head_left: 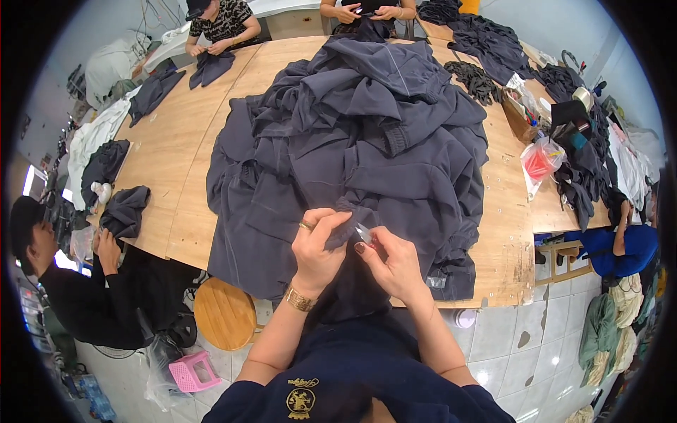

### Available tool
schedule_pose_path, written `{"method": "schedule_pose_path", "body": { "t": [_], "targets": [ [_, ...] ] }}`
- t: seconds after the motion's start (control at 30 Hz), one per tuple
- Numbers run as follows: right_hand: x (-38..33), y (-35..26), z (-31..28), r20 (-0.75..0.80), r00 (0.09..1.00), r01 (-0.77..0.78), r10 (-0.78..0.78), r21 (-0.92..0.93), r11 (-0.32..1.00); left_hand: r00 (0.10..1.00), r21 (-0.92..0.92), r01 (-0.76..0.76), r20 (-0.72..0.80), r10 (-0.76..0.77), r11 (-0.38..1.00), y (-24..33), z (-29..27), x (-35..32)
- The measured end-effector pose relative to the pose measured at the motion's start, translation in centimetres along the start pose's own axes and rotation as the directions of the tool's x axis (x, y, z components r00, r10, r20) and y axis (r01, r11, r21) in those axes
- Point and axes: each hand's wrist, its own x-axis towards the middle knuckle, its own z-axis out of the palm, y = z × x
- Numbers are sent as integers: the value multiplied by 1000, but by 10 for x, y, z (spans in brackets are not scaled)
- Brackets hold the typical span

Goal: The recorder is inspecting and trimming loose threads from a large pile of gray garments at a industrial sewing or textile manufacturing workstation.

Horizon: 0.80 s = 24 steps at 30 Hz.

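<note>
A big heap of dark grey garments lies on the table in front of me. My left hand, with a ring and a gold-coloured bracelet, is closed on the gathered edge of one dark grey garment, which hangs down toward my lap. Close beside it, my right hand is closed around small thread snips. Their silver blade tips touch or nearly touch the cloth by my left fingers. Most of the snips is hidden inside my right fingers.
The wooden table surrounds the heap. Co-workers handle dark cloth at the left and far edges. At the right stand a cardboard box and a plastic bag with red contents. A round stool and pink plastic stool are lower left.
</note>
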Motion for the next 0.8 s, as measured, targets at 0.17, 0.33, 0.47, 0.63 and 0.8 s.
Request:
{"method": "schedule_pose_path", "body": {
  "t": [0.17,0.33,0.47,0.63,0.8],
  "targets": [
    [-1,1,-4,0,1000,18,-18,-13,1000,998,22,-55,-16,55,998,0,2,-3],
    [-1,-2,-9,32,999,26,-25,-34,999,997,38,-68,-27,69,997,1,2,-3],
    [-2,-3,-10,67,998,6,-5,-19,1000,997,44,-58,-38,60,997,-1,2,-3],
    [1,-1,-12,181,983,29,-40,65,997,999,39,-14,-46,16,999,-3,-1,0],
    [3,2,-5,86,996,-16,12,48,999,998,13,26,-55,-25,1000,-2,0,0]
  ]
}}
